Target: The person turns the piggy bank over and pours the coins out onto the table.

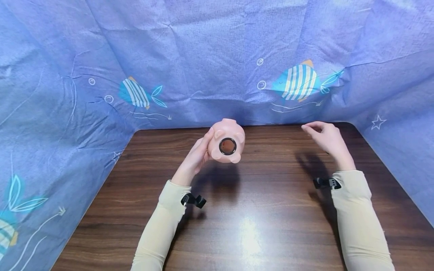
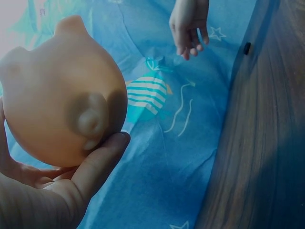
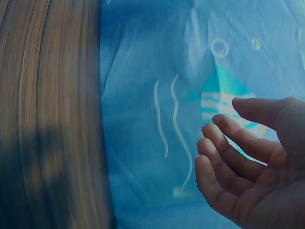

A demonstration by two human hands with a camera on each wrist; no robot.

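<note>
Over the far middle of the counter (image 1: 271,210), a pink pig (image 1: 228,134) was held clear of the wood, its four feet and a black-rimmed round port (image 1: 228,146) turned toward the near side. Only the left hand (image 1: 195,157) carried it, its fingers wrapped about the left side of the body.

That one-sided hold seemed the likeliest source of trouble: the shell looked smooth and round, so a slackened thumb could have let it roll out to the right and drop — perhaps cracking on the hard surface. Whether the port was covered or open could not be told; if open, anything loose inside might have spilled.

At the far right, the right hand (image 1: 329,141) hung well apart from the pig, its fingers loosely bent and holding nothing, so a slip would probably have gone uncaught. Near that hand showed a small black thing (image 2: 247,48), too blurred to name — a careless sweep could have knocked it away.
</note>
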